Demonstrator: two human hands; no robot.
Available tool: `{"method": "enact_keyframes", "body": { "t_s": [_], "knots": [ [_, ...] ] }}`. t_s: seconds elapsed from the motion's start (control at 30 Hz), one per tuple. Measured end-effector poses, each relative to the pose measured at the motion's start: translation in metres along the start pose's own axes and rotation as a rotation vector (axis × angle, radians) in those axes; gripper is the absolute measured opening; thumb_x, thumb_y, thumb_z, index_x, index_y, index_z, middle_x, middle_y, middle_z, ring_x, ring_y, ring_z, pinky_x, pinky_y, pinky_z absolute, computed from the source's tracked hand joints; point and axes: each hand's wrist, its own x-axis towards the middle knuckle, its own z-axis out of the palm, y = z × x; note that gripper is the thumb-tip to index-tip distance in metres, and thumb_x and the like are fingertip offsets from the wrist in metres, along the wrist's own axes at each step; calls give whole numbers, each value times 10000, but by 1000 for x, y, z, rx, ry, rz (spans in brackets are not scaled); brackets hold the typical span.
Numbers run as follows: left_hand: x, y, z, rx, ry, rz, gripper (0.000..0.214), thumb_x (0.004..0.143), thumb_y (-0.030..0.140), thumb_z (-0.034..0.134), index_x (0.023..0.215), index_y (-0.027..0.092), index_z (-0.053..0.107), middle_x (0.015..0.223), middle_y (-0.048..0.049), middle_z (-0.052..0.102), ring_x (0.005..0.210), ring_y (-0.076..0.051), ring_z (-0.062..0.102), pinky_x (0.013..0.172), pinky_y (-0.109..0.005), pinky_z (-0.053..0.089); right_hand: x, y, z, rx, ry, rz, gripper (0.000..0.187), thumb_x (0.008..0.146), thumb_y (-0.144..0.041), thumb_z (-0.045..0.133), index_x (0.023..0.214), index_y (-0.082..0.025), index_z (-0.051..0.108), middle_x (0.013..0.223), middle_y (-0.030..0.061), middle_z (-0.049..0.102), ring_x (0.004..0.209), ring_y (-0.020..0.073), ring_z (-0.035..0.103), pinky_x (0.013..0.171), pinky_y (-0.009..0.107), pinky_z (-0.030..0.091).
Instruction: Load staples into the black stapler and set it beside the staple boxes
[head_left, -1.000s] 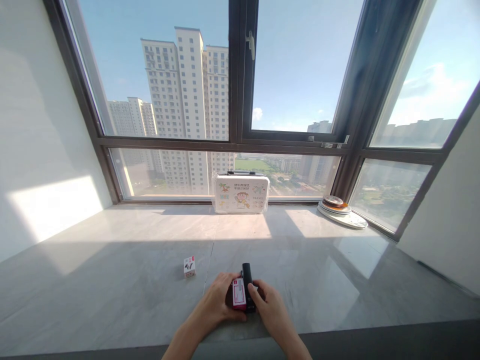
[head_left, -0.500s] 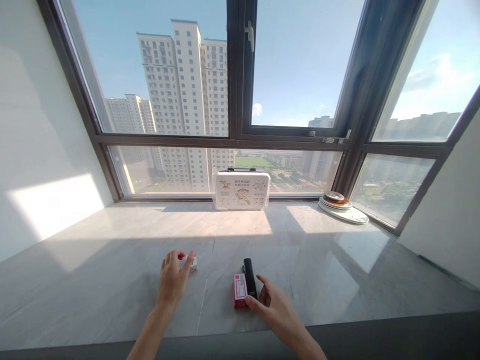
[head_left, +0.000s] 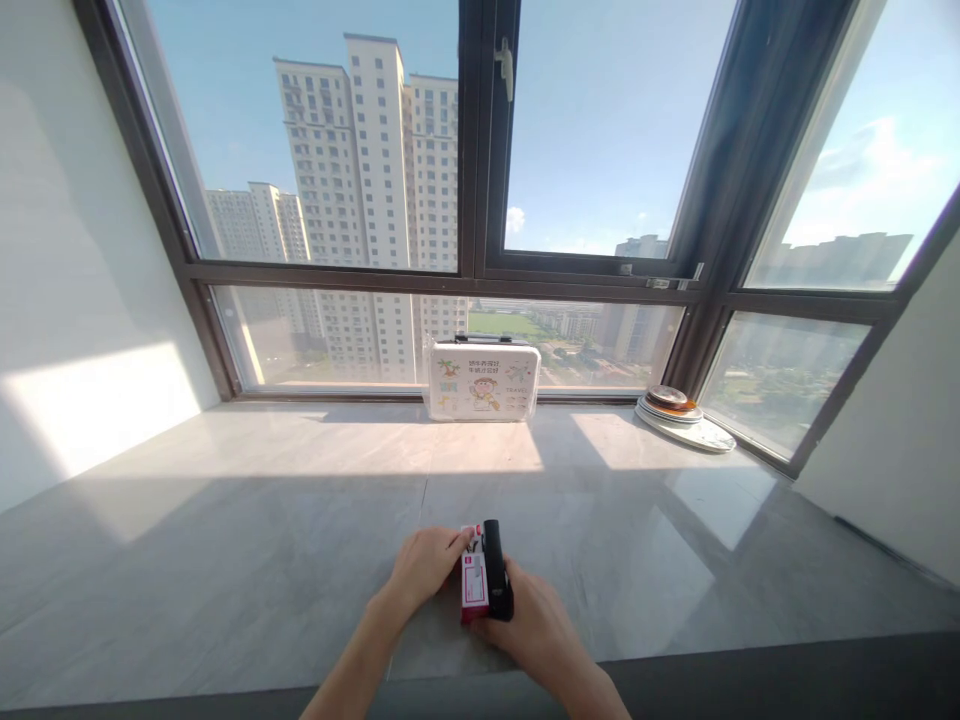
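My left hand [head_left: 431, 562] is closed on a small red-and-white box [head_left: 471, 535], thumb on top, at the far end of a pink-and-white printed box [head_left: 475, 582]. Flush along the right side of that printed box lies a long black object, which looks like a stapler [head_left: 495, 570]. My right hand [head_left: 536, 620] curls round the stapler's right side, its thumb at the near end of the printed box. Several of its fingers are hidden behind the stapler. All three things are close together on the grey marble sill.
A white cartoon-printed case [head_left: 484, 382] in clear wrapping stands against the window at the back. To the right, a stack of plates [head_left: 686, 425] with brown dishes on top sits in the corner. The marble sill [head_left: 225, 560] ends in a front edge near me.
My left hand has carried the small red-and-white box rightward to the printed box's far end. My right hand has closed in round the stapler, and the printed box has shifted slightly left.
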Motion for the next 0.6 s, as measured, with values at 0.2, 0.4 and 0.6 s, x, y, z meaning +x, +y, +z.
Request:
{"method": "enact_keyframes", "body": {
  "t_s": [0.2, 0.4, 0.6],
  "knots": [
    [12, 1, -11, -120, -287, 18, 820, 909, 801, 174, 561, 229, 648, 556, -61, 686, 536, -201, 629, 617, -297, 457, 5, 15, -3, 95, -17, -25, 476, 630, -302, 811, 1089, -248, 697, 868, 3, 763, 765, 245, 673, 610, 255, 381],
    [39, 34, 22, -219, -542, 5, 855, 950, 748, 105, 685, 169, 675, 642, -102, 712, 478, -186, 629, 553, -333, 503, 7, 49, -38, 155, -31, -4, 435, 652, -330, 794, 1061, -201, 722, 805, 1, 749, 731, 237, 640, 633, 259, 393],
    [79, 108, 80, -189, -462, 38, 404, 1042, 470, 414, 1085, 156, 665, 1060, -42, 684, 943, -184, 671, 851, -368, 559, 3, 107, -103, 225, 27, 102, 412, 580, -342, 812, 942, -151, 762, 786, 37, 742, 734, 248, 607, 658, 285, 404]
  ]
}}
